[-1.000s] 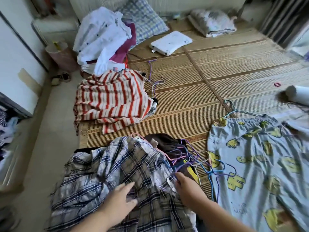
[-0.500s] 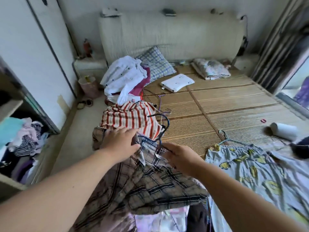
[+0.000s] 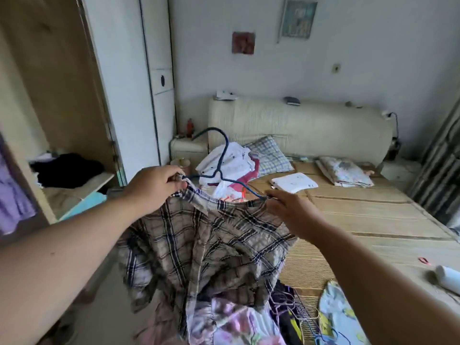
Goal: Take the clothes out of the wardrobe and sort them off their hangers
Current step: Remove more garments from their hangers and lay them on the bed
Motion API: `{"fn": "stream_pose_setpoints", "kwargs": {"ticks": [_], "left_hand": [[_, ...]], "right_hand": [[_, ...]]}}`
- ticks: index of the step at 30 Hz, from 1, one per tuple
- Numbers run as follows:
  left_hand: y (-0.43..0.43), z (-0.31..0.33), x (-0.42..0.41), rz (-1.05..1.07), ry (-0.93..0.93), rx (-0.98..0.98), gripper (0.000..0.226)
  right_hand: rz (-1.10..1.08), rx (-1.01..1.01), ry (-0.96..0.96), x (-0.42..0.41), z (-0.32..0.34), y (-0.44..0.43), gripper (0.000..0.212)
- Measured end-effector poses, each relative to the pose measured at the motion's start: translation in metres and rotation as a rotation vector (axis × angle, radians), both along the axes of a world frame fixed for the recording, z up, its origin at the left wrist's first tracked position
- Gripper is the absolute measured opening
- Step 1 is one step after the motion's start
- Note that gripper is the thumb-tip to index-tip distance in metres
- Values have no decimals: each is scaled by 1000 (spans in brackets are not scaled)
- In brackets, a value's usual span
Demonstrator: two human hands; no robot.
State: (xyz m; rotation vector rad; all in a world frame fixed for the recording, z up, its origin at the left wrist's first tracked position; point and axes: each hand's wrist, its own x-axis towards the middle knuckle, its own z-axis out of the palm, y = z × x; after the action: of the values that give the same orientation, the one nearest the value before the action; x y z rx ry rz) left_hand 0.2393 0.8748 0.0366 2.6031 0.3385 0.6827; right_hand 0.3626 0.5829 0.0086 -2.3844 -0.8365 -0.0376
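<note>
A brown plaid shirt (image 3: 199,247) hangs in the air on a dark blue hanger (image 3: 220,160) whose hook points up and left. My left hand (image 3: 154,188) pinches the shirt's collar at the hanger's left end. At the hanger's right end, my right hand (image 3: 288,210) grips the shirt's other shoulder. Below the shirt lies a heap of clothes (image 3: 236,322) with several coloured hangers (image 3: 306,317). A pile of white and dark red clothes (image 3: 231,163) sits near the head of the bed. The wardrobe (image 3: 57,103) stands open at the left.
The bed has a woven mat (image 3: 368,220), a checked pillow (image 3: 270,155), a floral pillow (image 3: 344,170) and a folded white item (image 3: 295,183). A white cylinder (image 3: 445,277) lies at the right edge. Patterned blue trousers (image 3: 341,317) lie at the lower right. A nightstand (image 3: 188,148) stands beside the bed.
Both hands have lifted the plaid shirt off the heap and raised it on its blue hanger. My view has tilted up from the bed to the wall and wardrobe.
</note>
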Motion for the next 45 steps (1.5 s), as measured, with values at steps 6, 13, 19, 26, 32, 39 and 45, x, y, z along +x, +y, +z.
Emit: {"fn": "stream_pose_setpoints", "kwargs": {"ticks": [6,13,19,26,32,39,45], "left_hand": [[32,70,-58,104,-127,15,31],[89,79,-109,116,-421,14,28],[208,58,-127,-6,-23,-112,83],[360,24,-105,40,51,-107,24],[434,18,-67,-39,79,-180,28],[455,-7,6,-27,85,-258,21],[477,-41,84,24,165,-155,20]], "right_hand": [[155,127,-90,-37,66,63,14],[44,114,-281,-48,94,143,13],[-25,127,-262,-62,79,239,15],[-62,169,-292,-72,73,368,17],[-116,134,-107,-54,66,430,35],[-263,-75,-55,-1,24,443,35],[-354,-178,42,64,-35,479,21]]}}
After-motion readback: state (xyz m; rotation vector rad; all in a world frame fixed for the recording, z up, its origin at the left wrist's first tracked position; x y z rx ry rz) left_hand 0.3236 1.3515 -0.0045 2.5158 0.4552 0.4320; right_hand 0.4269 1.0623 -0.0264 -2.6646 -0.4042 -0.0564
